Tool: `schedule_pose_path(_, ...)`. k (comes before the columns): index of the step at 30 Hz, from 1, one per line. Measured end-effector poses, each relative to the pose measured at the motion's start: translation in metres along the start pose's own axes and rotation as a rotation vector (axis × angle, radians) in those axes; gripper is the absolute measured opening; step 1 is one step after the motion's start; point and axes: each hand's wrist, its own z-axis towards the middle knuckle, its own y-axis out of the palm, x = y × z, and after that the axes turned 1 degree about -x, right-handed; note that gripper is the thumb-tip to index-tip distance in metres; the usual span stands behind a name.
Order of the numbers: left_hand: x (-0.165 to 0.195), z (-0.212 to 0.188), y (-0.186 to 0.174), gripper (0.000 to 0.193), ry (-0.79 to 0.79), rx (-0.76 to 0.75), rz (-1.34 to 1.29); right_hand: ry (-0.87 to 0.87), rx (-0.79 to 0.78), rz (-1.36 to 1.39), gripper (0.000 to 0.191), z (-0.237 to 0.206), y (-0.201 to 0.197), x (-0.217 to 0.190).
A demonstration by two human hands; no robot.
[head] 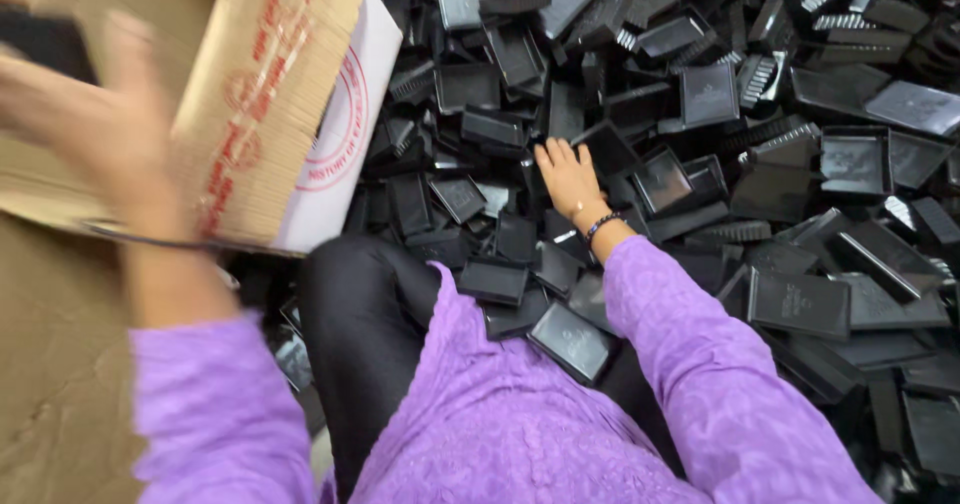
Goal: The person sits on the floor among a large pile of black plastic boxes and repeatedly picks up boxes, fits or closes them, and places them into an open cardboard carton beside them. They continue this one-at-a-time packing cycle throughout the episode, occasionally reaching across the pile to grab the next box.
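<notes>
My right hand (567, 176) reaches out into a big heap of black plastic tray-like parts (700, 114) and rests palm down on them, fingers together; I cannot tell if it grips one. A dark bead bracelet sits on that wrist. My left hand (95, 114) is blurred at the left, raised against the side of a cardboard box (270, 84) with red print. Whether it holds anything is unclear. Both arms wear purple sleeves. My knee in black cloth (360, 304) is bent among the parts.
The black parts cover the floor from the middle to the right edge, some with ribbed comb-like edges (765, 76). The tilted box stands at the upper left. Brown cardboard (50, 364) lies along the left side.
</notes>
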Motion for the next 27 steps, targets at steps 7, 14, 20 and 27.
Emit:
schedule_pose_path(7, 0.105, -0.168, 0.175, 0.061, 0.690, -0.505, -0.089, 0.195, -0.303, 0.277, 0.086, -0.011, -0.040, -0.007)
schedule_pose_path(14, 0.139, -0.161, 0.233, 0.004, 0.852, -0.685, 0.098, 0.466, -0.111, 0.854, 0.084, -0.063, -0.135, -0.008)
schedule_pose_path(20, 0.115, -0.165, 0.158, 0.025, -0.419, -1.203, -1.526, 0.930, 0.006, 1.533, 0.071, -0.078, -0.133, -0.033)
schedule_pose_path(27, 0.115, -0.273, 0.093, 0.043, -0.248, -0.747, -1.134, 0.778, -0.041, 2.011, 0.070, -0.053, -0.134, -0.106)
